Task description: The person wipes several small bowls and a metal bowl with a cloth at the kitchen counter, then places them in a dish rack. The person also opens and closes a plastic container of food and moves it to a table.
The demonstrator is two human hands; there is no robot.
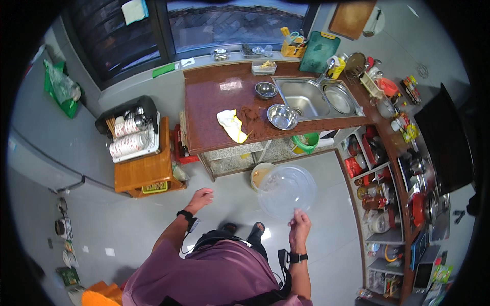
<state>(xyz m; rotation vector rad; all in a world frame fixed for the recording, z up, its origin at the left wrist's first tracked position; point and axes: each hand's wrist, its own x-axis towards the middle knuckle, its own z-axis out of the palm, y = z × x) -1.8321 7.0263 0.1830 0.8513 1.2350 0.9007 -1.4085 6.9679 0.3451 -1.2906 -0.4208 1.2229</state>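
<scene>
With my right hand [299, 225] I grip the rim of a round translucent plastic lid [288, 191], held out over the floor and overlapping a bucket [262, 175] beside the counter. My left hand [201, 199] is in the air left of the lid, fingers apart, holding nothing. On the wooden counter [203, 91] ahead lie a white and yellow cloth [232, 125] and two metal bowls, one at the front edge [282, 116] and one behind it [266, 90], left of the steel sink [306, 98].
A dish rack [137, 147] with bowls stands on a wooden cabinet [143, 174] at the left. Under the counter is a green-lined bin [306, 142]. Open shelves [384, 235] with jars run along the right. A green cutting board [319, 51] leans behind the sink.
</scene>
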